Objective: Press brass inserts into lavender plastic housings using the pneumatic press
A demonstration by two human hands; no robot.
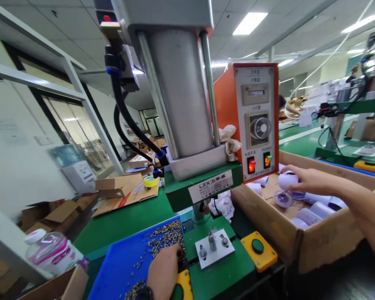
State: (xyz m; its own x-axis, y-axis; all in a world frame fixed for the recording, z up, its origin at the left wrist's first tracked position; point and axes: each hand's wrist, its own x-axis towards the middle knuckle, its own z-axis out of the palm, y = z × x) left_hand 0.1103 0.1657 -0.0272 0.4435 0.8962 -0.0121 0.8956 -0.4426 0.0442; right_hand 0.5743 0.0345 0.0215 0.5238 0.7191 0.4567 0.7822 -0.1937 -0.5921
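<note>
- The pale cylinder point(288, 181) is in the cardboard box point(312, 246), directly against the fingers of the right hand point(304, 180).
- The right hand's fingers are partly curled, bent over the top of the cylinder with the thumb at its near side, gripping it between them.
- Just below those fingers lies a clear round piece point(283, 199), flat side up; more pale tubes point(320, 210) lie on their sides around it in the box.
- The left hand point(164, 268) reaches over the right edge of the blue tray point(112, 262), its fingertips down at the small metal parts point(170, 234). The fingers are bent, but their tips are hidden, so whether they hold a part cannot be told.
- Between the hands stands the green press point(203, 183), a metal fixture plate point(215, 248) on its base with an upright pin in the middle.
- A yellow button box point(259, 251) sits between the plate and the cardboard box.
- The orange control box point(258, 125), its two switches lit, is beside the press column.
</note>
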